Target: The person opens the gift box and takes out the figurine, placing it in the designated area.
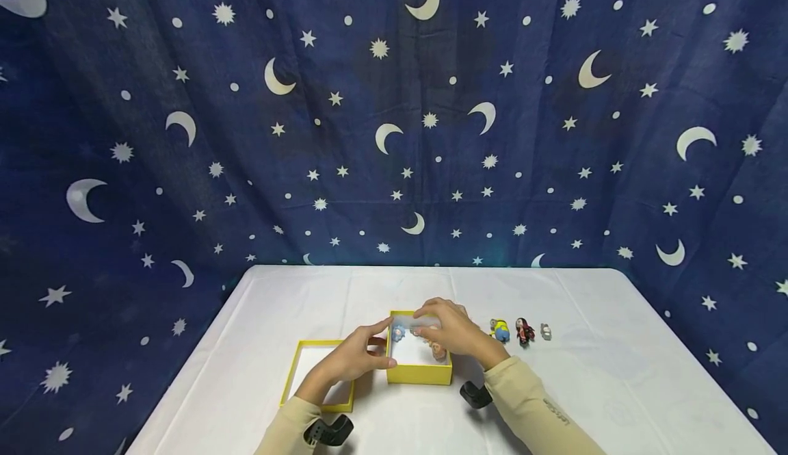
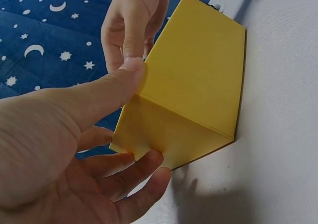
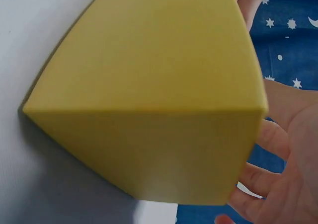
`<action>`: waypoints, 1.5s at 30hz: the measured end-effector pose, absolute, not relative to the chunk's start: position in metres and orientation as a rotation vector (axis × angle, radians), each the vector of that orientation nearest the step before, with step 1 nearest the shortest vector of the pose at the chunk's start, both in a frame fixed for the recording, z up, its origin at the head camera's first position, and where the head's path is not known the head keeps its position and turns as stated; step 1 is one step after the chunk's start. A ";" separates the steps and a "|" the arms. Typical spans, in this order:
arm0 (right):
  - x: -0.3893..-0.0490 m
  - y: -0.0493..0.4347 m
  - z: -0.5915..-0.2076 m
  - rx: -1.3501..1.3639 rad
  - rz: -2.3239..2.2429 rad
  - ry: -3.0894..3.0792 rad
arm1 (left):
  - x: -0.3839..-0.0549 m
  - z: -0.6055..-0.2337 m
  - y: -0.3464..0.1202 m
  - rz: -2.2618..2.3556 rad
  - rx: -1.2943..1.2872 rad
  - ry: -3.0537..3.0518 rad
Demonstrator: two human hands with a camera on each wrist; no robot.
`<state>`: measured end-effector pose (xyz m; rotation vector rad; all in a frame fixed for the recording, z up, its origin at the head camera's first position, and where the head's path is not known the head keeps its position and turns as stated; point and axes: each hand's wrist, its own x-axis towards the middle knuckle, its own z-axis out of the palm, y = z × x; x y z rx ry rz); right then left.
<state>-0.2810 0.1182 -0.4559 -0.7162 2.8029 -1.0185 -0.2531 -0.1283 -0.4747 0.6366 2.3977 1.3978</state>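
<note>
A yellow open-topped box (image 1: 420, 373) stands on the table, with small figurines inside: a blue one (image 1: 398, 333) by the left wall and a brownish one (image 1: 438, 352) at the right. My left hand (image 1: 353, 357) holds the box at its front left corner, the thumb on the front rim and fingers against the left wall, as the left wrist view (image 2: 164, 129) of the box wall also shows. My right hand (image 1: 452, 328) reaches over the right wall, bent fingers inside the box near the figurines. Whether it pinches one is hidden.
Left of the box lies a shallow yellow-edged lid (image 1: 336, 408), partly under my left forearm. To the right stand a yellow-and-blue figurine (image 1: 500, 330), a dark red-and-black figurine (image 1: 524, 332) and a small grey figurine (image 1: 546, 332). A starry blue curtain (image 1: 345, 147) hangs behind the white table (image 1: 295, 291).
</note>
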 end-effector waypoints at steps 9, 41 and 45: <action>-0.283 0.108 -0.456 -0.737 -1.006 2.796 | -0.252 -0.473 -0.129 1.407 0.640 2.380; -0.292 0.097 -0.463 -0.814 -0.874 2.820 | -0.249 -0.473 -0.128 1.417 0.637 2.376; -0.292 0.095 -0.463 -0.835 -0.856 2.829 | -0.249 -0.472 -0.128 1.409 0.647 2.382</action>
